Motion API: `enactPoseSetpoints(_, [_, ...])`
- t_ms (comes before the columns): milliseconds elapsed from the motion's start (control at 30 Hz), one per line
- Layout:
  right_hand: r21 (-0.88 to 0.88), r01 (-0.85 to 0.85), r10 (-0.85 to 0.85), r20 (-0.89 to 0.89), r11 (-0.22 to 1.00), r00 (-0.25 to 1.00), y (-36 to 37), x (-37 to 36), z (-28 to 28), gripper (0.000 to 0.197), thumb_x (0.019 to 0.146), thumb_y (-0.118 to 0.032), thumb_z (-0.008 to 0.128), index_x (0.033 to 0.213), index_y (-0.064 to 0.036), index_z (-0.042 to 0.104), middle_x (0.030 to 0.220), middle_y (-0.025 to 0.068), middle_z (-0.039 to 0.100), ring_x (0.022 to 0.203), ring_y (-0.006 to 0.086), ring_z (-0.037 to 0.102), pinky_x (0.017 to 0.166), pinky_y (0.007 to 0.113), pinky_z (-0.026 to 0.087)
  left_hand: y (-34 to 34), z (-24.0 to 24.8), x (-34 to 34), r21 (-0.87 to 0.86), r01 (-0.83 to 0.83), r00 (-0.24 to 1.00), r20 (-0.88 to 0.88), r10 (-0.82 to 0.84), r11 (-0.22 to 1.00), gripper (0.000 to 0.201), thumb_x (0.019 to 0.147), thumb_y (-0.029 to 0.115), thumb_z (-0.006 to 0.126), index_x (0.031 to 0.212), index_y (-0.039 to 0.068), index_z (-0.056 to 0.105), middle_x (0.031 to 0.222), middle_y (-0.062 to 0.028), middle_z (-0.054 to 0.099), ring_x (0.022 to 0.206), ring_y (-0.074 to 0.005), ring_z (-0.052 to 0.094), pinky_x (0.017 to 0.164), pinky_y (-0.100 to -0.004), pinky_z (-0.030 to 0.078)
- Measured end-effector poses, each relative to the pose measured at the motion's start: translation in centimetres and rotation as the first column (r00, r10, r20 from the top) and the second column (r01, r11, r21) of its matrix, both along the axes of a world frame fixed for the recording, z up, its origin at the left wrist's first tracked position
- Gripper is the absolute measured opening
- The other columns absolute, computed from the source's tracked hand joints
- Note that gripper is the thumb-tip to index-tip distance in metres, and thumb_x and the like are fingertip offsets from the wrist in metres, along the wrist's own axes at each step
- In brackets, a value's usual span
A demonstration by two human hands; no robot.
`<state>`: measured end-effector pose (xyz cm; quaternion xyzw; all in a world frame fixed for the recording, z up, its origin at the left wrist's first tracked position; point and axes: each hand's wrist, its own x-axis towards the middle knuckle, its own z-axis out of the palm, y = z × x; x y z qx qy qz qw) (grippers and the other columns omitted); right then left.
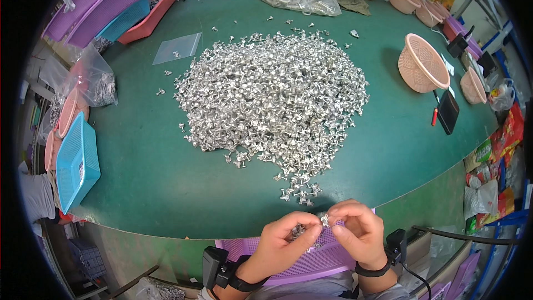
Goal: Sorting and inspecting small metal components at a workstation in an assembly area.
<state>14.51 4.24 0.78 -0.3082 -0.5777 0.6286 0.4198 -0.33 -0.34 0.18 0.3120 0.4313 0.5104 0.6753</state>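
Pinching one small silver metal fitting [325, 220] between fingertips of left hand [283, 243] and right hand [360, 233], over a purple plastic basket [311, 266]. Large heap of matching fittings [272, 94] on green tabletop [144, 172] just ahead

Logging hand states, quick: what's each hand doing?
Left hand: closed, pinching a small metal part.
Right hand: curled at the same part; grip can't be told.
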Motion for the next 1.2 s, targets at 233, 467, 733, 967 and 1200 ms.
enactPoseSetpoints(233, [-0.019, -0.018, 0.019, 0.031, 1.000, 0.999, 0.05, 0.04, 0.14, 0.020, 0.074, 0.004, 0.050, 0.094, 0.0032, 0.051, 0.089, 0.0115, 0.051, 0.081, 0.0152, 0.049, 0.071, 0.025, 0.039, 0.23, 0.05, 0.13, 0.086, -0.006, 0.998, -0.057, 0.010, 0.996, 0.010, 0.080, 0.005, 0.048, 0.087, -0.003, 0.048, 0.068, -0.0036, 0.049, 0.053, -0.0033, 0.040, 0.042, -0.0153, 0.031])
enactPoseSetpoints(467, [-0.058, -0.016, 0.016, -0.004, 0.998, 1.000, -0.02, 0.13, -0.13, 0.018, 0.073, 0.006, 0.051, 0.091, 0.0033, 0.051, 0.088, 0.0116, 0.051, 0.080, 0.0152, 0.049, 0.070, 0.025, 0.039, 0.23, -0.07, 0.15, 0.093, -0.002, 1.000, -0.018, 0.004, 0.996, 0.009, 0.081, 0.004, 0.045, 0.087, -0.003, 0.048, 0.070, -0.0049, 0.049, 0.054, -0.0041, 0.039, 0.042, -0.0157, 0.030])
enactPoseSetpoints(733, [-0.072, -0.007, 0.007, 0.009, 0.997, 1.000, -0.09, 0.18, -0.12, 0.017, 0.072, 0.007, 0.052, 0.089, 0.0033, 0.052, 0.087, 0.0114, 0.052, 0.079, 0.0152, 0.050, 0.069, 0.025, 0.039, 0.29, 0.01, 0.19, 0.099, 0.002, 0.999, -0.035, 0.001, 0.995, 0.012, 0.083, 0.007, 0.043, 0.083, -0.003, 0.050, 0.067, -0.0043, 0.048, 0.052, -0.0040, 0.038, 0.042, -0.0157, 0.030])
enactPoseSetpoints(967, [-0.033, -0.012, 0.014, 0.057, 0.999, 0.998, 0.04, 0.20, -0.19, 0.015, 0.072, 0.006, 0.053, 0.086, 0.0026, 0.053, 0.084, 0.0105, 0.052, 0.077, 0.0148, 0.050, 0.068, 0.025, 0.040, 0.30, -0.30, 0.22, 0.018, 0.034, 0.999, -0.028, -0.033, 0.999, 0.021, 0.085, 0.014, 0.039, 0.080, -0.003, 0.050, 0.062, -0.0021, 0.045, 0.049, -0.0044, 0.036, 0.040, -0.0154, 0.028])
enactPoseSetpoints(1200, [-0.105, -0.005, 0.007, 0.023, 0.994, 1.000, -0.07, 0.00, -0.25, 0.014, 0.073, 0.005, 0.053, 0.086, 0.0026, 0.053, 0.086, 0.0112, 0.053, 0.080, 0.0149, 0.050, 0.069, 0.025, 0.040, 0.44, -0.17, -0.04, -0.096, 0.058, 0.997, 0.052, -0.053, 0.994, 0.025, 0.085, 0.020, 0.040, 0.079, 0.000, 0.053, 0.060, 0.0009, 0.047, 0.049, -0.0022, 0.039, 0.044, -0.0146, 0.032])
